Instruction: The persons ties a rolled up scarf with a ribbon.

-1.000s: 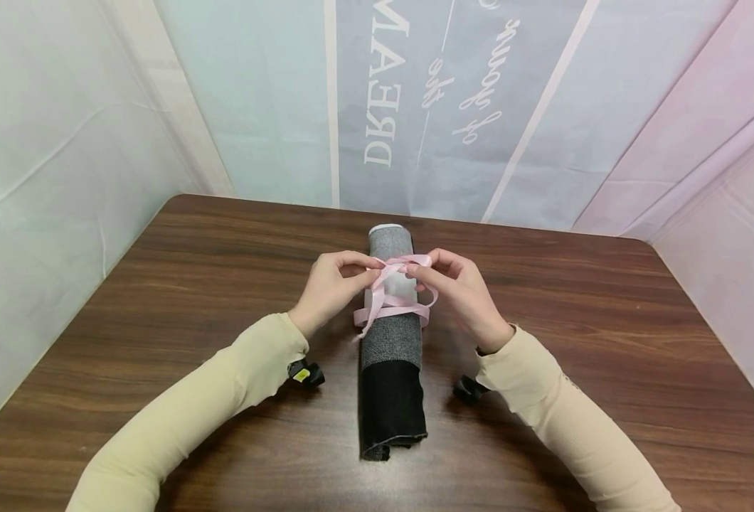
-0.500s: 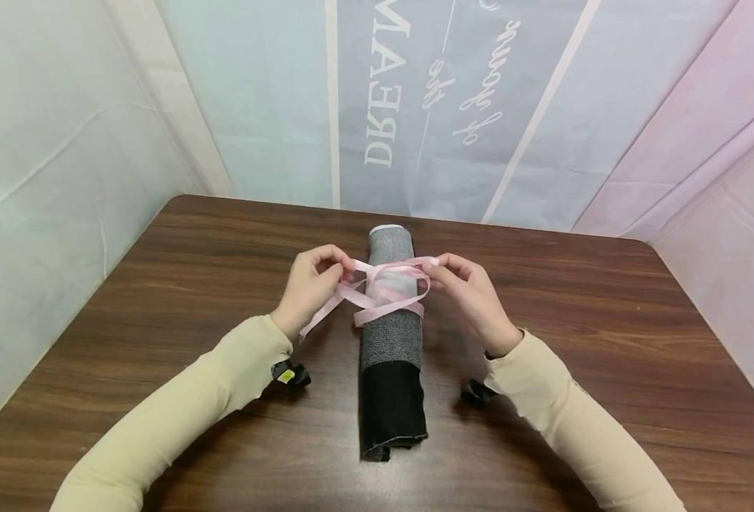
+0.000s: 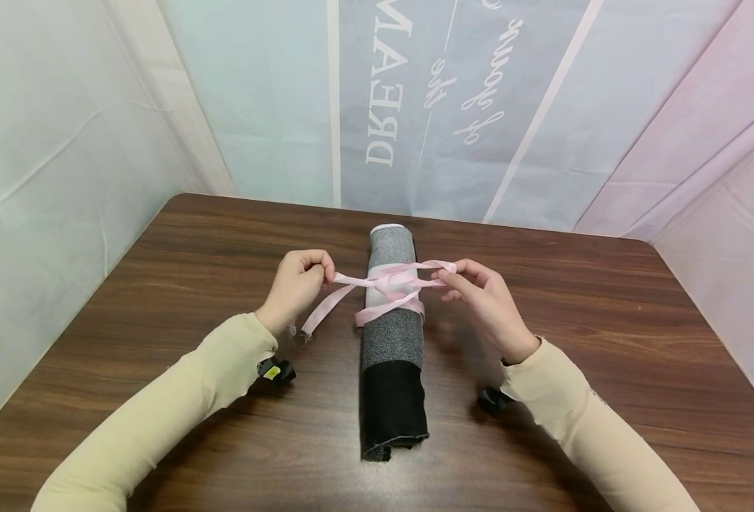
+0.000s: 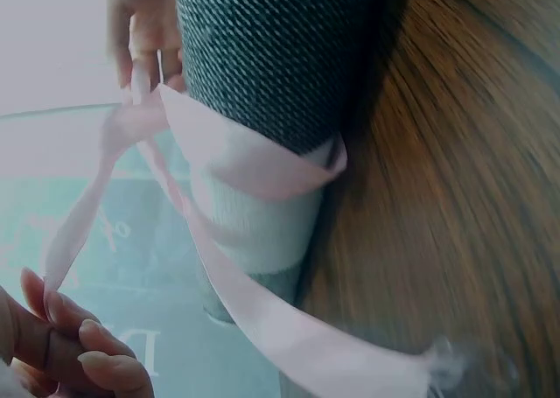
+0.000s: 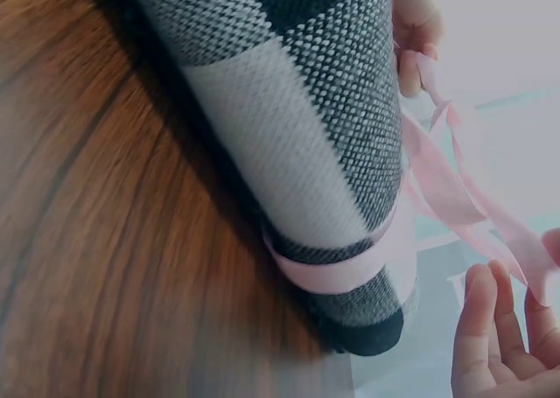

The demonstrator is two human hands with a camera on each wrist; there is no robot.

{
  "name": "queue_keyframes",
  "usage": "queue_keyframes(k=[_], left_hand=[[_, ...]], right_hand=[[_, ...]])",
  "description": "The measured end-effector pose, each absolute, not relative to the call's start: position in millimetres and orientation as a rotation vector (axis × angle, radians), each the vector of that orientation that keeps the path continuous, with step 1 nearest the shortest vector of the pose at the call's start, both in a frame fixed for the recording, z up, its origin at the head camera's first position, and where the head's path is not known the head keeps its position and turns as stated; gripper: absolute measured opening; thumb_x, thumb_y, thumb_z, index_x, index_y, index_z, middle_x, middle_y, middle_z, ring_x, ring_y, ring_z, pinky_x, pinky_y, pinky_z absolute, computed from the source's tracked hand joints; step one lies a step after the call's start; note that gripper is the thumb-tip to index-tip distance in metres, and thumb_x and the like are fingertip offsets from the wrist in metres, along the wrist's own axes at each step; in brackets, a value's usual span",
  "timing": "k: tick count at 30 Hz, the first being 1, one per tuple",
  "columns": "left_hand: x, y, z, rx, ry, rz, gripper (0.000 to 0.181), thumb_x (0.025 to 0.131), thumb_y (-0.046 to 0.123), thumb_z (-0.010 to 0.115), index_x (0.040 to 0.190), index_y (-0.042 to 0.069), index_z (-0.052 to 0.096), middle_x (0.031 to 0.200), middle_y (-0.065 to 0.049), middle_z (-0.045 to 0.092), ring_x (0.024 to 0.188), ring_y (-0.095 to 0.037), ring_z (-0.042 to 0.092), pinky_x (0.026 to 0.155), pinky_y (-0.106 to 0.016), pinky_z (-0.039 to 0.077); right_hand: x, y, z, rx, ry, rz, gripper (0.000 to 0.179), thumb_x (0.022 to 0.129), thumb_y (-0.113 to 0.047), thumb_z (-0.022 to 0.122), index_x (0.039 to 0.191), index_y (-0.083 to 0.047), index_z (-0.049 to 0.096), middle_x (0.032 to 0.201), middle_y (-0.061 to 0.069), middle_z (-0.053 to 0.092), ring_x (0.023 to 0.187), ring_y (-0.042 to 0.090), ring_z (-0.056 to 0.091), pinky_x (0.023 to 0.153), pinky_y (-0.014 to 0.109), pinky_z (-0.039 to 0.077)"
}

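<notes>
A rolled checked cloth (image 3: 393, 345) in grey, white and black lies lengthwise on the table, with a pink ribbon (image 3: 383, 311) around its upper half. Left of the roll, my left hand (image 3: 292, 288) pinches one length of ribbon between thumb and curled fingers. My right hand (image 3: 487, 302) pinches a ribbon loop on the other side. Between the hands the ribbon crosses on top of the roll. A frayed ribbon end (image 4: 411, 376) hangs free over the table in the left wrist view. The roll's underside is hidden.
The brown wood-grain table (image 3: 191, 284) extends around the roll. A printed backdrop (image 3: 454, 107) stands behind its far edge, with pale sheets at both sides. Black wrist devices (image 3: 494, 400) hang below both cream sleeves (image 3: 185, 398).
Both hands have moved apart from above the roll, the left to the left and the right to the right. The ribbon between them has drawn tauter, and its loops over the roll have narrowed.
</notes>
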State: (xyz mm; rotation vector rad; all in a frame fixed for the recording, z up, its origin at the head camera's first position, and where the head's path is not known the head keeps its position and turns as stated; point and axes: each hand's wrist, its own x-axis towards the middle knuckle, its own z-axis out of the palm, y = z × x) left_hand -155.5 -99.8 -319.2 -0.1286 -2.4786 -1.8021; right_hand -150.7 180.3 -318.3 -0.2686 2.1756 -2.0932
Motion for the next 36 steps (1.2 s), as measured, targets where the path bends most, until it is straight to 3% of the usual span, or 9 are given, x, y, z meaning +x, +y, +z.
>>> queue_keyframes(k=[7, 16, 36], left_hand=[[-156.7, -110.1, -320.8, -0.101, -2.505, -1.768, 0.026, 0.083, -0.006, 0.037, 0.066, 0.001, 0.056, 0.062, -0.001, 0.048, 0.054, -0.013, 0.036, 0.052, -0.024, 0.032], [-154.2, -123.9, -323.7, -0.055, -2.544, -1.72, 0.025, 0.083, -0.006, 0.038, 0.067, 0.001, 0.056, 0.064, -0.003, 0.049, 0.055, -0.015, 0.038, 0.052, -0.025, 0.033], [-151.1, -153.0, -329.8, -0.008, -2.646, -1.654, 0.023, 0.084, -0.004, 0.04, 0.071, -0.001, 0.058, 0.06, -0.001, 0.046, 0.046, -0.011, 0.03, 0.048, -0.025, 0.03]], right_hand=[[-149.0, 189.8, -319.1, -0.237, 2.156, -2.115, 0.008, 0.091, -0.014, 0.065, 0.086, -0.012, 0.058, 0.091, -0.004, 0.07, 0.083, 0.012, 0.067, 0.069, 0.024, 0.053], [-146.1, 207.2, -317.1, -0.146, 2.109, -2.153, 0.015, 0.093, -0.018, 0.063, 0.091, -0.004, 0.058, 0.089, -0.003, 0.07, 0.079, 0.01, 0.066, 0.069, 0.022, 0.053], [-132.6, 258.1, -327.3, -0.039, 2.005, -2.283, 0.004, 0.094, -0.009, 0.059, 0.092, -0.009, 0.063, 0.079, -0.003, 0.067, 0.07, 0.009, 0.064, 0.066, 0.02, 0.053]])
